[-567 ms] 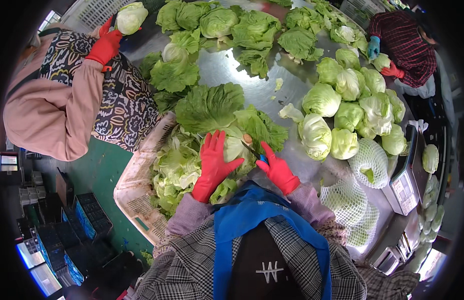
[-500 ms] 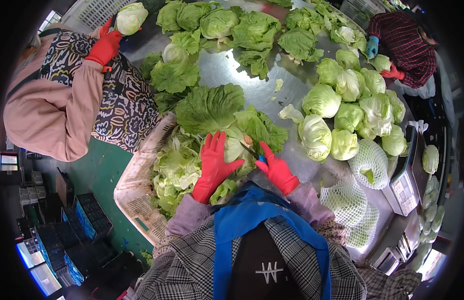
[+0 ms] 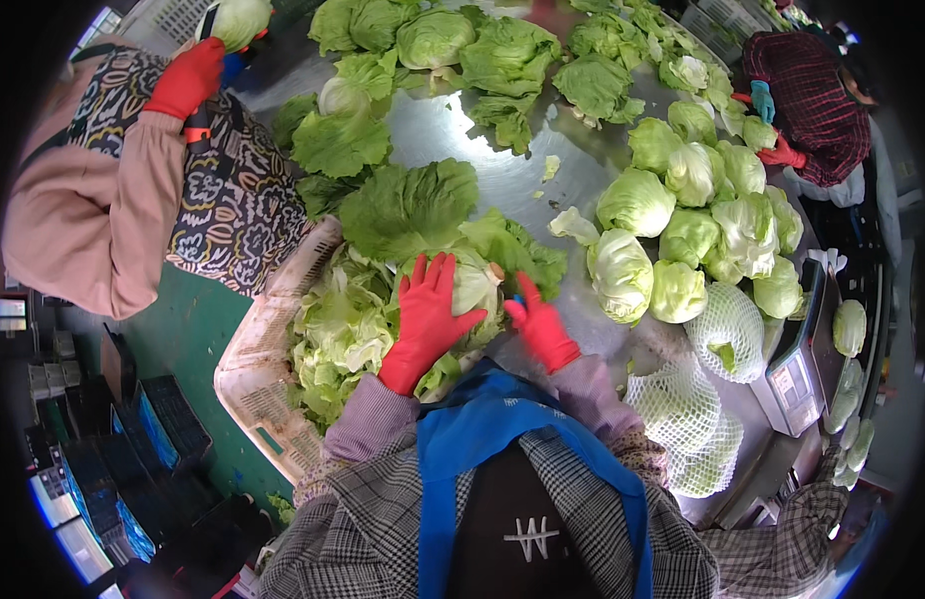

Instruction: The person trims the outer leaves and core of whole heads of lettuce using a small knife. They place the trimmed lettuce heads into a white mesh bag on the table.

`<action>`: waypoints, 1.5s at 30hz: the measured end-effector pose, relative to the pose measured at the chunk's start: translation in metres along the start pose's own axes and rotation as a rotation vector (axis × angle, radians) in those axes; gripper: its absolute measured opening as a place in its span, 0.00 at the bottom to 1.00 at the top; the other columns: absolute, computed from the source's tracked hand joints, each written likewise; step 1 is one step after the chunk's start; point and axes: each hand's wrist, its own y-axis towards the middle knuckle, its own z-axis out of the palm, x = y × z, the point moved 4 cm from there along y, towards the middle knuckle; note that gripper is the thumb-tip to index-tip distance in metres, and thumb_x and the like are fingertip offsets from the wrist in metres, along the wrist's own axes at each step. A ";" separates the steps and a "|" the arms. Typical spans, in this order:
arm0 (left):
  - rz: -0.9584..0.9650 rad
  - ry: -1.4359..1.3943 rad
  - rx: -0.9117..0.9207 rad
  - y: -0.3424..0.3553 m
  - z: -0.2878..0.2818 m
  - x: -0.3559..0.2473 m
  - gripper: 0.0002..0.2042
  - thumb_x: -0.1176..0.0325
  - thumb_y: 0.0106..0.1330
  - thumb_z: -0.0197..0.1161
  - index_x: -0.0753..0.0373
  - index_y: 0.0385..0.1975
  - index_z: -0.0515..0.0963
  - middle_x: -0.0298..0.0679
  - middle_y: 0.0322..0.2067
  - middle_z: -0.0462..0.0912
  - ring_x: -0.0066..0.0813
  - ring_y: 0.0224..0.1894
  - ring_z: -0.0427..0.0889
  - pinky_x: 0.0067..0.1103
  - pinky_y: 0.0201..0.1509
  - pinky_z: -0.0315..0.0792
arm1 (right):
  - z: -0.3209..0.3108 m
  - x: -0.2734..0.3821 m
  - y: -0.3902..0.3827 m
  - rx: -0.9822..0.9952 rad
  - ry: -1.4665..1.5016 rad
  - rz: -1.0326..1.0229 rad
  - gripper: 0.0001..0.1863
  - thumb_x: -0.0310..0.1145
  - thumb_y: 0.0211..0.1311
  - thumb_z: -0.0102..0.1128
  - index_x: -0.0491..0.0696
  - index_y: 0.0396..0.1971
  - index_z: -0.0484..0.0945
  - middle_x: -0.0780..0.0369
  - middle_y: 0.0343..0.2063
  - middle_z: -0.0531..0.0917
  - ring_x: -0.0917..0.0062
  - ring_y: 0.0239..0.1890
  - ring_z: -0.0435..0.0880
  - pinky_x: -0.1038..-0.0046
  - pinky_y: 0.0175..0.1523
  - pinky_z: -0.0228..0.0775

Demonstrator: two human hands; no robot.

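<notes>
My left hand (image 3: 425,317), in a red glove, lies with spread fingers on a pale green lettuce head (image 3: 474,285). Broad dark outer leaves (image 3: 413,212) fan out from that head on its far side, and its brownish cut stem (image 3: 496,271) faces right. Close to the stem, my right hand (image 3: 542,327), gloved in red too, is closed around a small knife; a bit of its blue handle shows at the fingers, while the blade cannot be made out. Below the left hand, loose leaves (image 3: 333,334) fill a dirty white crate (image 3: 273,374).
Trimmed lettuce heads (image 3: 692,235) are piled at right, beside net-wrapped ones (image 3: 727,334) and a scale (image 3: 794,384). Untrimmed lettuces (image 3: 507,60) line the far side of the metal table (image 3: 433,135). Co-workers handle lettuce at left (image 3: 113,200) and far right (image 3: 807,110).
My right hand has shifted slightly left and up toward the stem, and the knife blade is no longer visible. The left hand stays on the lettuce. The co-worker at left has raised a lettuce.
</notes>
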 end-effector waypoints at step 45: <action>-0.572 -0.930 -0.493 -0.113 0.002 0.181 0.29 0.70 0.54 0.65 0.62 0.58 0.66 0.43 0.56 0.70 0.34 0.56 0.70 0.26 0.55 0.67 | 0.000 0.079 0.012 0.046 0.423 -0.123 0.40 0.26 0.46 0.68 0.49 0.61 0.60 0.65 0.49 0.76 0.85 0.27 0.69 0.81 0.37 0.67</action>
